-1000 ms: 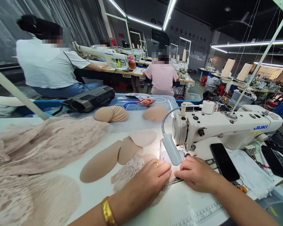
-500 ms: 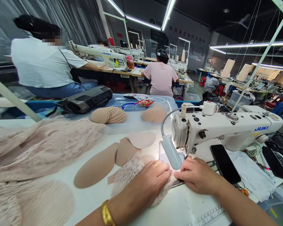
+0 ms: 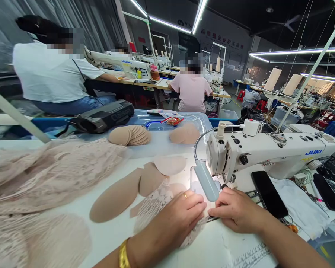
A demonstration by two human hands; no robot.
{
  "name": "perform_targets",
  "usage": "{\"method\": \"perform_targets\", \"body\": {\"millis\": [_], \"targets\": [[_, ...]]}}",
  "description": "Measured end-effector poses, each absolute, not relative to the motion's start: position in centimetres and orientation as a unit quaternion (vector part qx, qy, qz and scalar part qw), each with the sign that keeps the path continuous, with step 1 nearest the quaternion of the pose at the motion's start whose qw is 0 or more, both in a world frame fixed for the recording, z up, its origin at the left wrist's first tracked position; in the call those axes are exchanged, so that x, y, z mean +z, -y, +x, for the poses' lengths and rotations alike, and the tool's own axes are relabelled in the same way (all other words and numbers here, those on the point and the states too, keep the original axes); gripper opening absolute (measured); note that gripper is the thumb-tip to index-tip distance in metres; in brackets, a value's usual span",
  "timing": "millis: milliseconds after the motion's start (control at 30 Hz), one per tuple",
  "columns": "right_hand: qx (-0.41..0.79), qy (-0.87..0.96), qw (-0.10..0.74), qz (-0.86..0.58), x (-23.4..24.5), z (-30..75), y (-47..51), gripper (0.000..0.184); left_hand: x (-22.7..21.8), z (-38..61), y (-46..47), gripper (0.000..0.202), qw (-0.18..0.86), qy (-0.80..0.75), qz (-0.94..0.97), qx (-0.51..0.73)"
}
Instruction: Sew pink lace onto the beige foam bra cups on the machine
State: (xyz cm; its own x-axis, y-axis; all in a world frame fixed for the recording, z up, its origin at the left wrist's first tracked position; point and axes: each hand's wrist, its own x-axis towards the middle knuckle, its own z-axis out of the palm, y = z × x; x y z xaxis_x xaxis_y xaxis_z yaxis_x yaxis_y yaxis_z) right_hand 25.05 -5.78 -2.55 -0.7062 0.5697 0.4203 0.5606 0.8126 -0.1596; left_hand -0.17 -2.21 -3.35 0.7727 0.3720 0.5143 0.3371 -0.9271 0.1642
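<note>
My left hand (image 3: 181,212), with a gold ring and bracelet, presses closed fingers on a piece of beige lace fabric (image 3: 153,208) beside the sewing machine (image 3: 270,149). Close by, my right hand (image 3: 236,208) has its thumb and fingers drawn together at the fabric's edge, in front of the presser foot. My fingers and the grey lamp head (image 3: 206,182) hide the needle and most of the fabric there. To the left lie a beige oval pad (image 3: 115,195), another beige piece (image 3: 153,178) and a paler oval (image 3: 170,165).
Draped lace (image 3: 58,167) covers the table's left side. Stacked oval pads (image 3: 130,135) lie behind, near a black speaker (image 3: 103,117). A phone (image 3: 269,193) and white cloth (image 3: 301,208) lie right of my right hand. Two people (image 3: 53,74) sit at machines ahead.
The view has shifted slightly, so the machine and table items appear a little further right. Both hands stay at the fabric by the presser foot, with barely any movement.
</note>
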Motion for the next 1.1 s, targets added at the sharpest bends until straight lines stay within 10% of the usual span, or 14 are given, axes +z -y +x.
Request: {"method": "perform_targets", "body": {"millis": [1100], "targets": [[-0.033,0.873,0.198,-0.444,-4.5,24.7,4.4,0.014,-3.4,1.8,-1.1,0.035,0.066,-0.166,0.92,0.349]]}}
